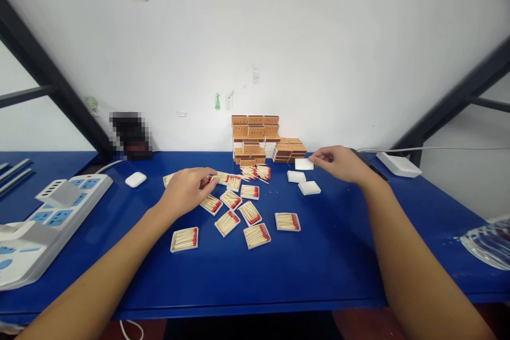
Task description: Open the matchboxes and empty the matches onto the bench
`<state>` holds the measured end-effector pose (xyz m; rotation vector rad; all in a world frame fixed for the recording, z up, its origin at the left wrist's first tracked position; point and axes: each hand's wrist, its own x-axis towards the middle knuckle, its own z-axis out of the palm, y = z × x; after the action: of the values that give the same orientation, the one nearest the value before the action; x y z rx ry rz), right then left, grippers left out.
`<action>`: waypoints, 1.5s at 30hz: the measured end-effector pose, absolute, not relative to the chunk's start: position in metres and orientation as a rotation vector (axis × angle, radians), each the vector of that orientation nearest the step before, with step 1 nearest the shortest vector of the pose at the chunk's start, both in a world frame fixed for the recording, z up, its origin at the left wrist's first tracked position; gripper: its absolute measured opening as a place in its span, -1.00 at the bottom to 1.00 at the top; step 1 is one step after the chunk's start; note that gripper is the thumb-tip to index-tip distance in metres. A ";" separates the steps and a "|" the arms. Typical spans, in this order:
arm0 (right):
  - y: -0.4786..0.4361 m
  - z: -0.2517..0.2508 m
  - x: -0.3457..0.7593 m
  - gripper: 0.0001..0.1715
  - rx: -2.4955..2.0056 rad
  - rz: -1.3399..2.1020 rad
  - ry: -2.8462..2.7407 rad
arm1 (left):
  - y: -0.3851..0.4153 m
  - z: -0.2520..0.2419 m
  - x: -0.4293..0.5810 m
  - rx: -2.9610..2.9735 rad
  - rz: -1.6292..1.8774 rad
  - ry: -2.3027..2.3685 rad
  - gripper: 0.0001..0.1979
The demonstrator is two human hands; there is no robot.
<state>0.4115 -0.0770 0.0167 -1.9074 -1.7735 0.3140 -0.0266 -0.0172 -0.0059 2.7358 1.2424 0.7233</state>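
My left hand (189, 187) is over the left end of a group of matchbox trays filled with red-tipped matches. Its thumb and forefinger are a little apart beside a filled tray (222, 178), and the palm partly hides other trays. My right hand (337, 162) has its fingertips pinched at the right corner of a white matchbox tray (304, 164). Two more white trays, one (296, 176) and another (309, 187), lie just in front of it. Loose matches (255, 172) are heaped between the hands. Several filled trays (257, 236) spread toward the front.
Stacked orange matchboxes (255, 130) stand against the wall. A white power strip (67, 212) and a small white case (136, 179) are on the left of the blue table (319, 276). A white box (398, 164) and clear plastic (488, 241) are at right.
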 end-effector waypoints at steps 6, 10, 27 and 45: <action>-0.076 0.013 0.415 -0.43 -1.996 0.454 -1.853 | -0.020 -0.006 -0.024 2.785 0.723 1.190 -0.64; -0.074 0.010 0.417 -0.44 -2.013 0.278 -1.821 | -0.019 -0.002 -0.026 2.779 0.709 1.136 -0.64; -0.078 0.010 0.442 -0.41 -2.225 0.494 -1.781 | -0.018 -0.003 -0.026 2.814 0.649 1.087 -0.63; -0.117 0.026 0.321 -0.76 -1.766 0.795 -2.382 | -0.020 -0.005 -0.025 2.831 0.607 1.085 -0.69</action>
<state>0.3207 -0.1172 0.0260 -1.7665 -2.3820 0.7954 -0.0249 -0.0198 -0.0054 2.8310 1.0850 0.6066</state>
